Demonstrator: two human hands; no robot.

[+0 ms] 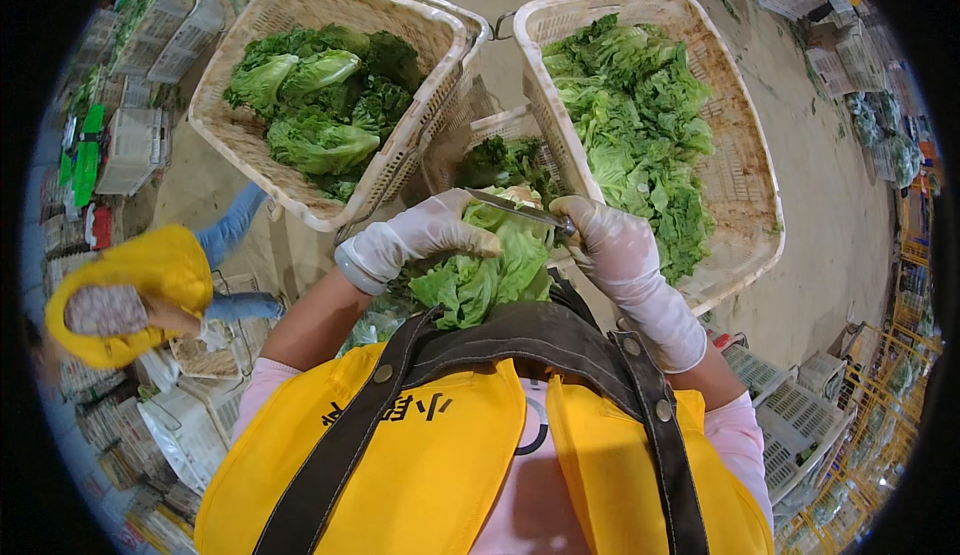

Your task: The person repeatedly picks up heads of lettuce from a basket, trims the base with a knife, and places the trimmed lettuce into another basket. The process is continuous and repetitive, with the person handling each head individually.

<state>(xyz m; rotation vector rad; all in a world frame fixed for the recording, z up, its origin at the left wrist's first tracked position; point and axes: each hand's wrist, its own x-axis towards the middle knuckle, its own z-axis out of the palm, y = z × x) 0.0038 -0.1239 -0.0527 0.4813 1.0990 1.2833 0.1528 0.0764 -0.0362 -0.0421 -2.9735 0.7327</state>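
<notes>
A head of leafy green lettuce is held close to my apron, its pale cut end facing away from me. My left hand, in a white glove, grips it from the left side. In my gloved right hand is the handle of a knife, whose blade lies across the stem end of the lettuce. Beyond my hands at the left, a plastic crate holds several lettuce heads. The crate at the right contains a heap of lettuce leaves.
Between the two crates, a lower crate holds darker greens. A co-worker in a yellow vest is close by at the left. Stacked crates stand at the far left, and more crates are at the lower right.
</notes>
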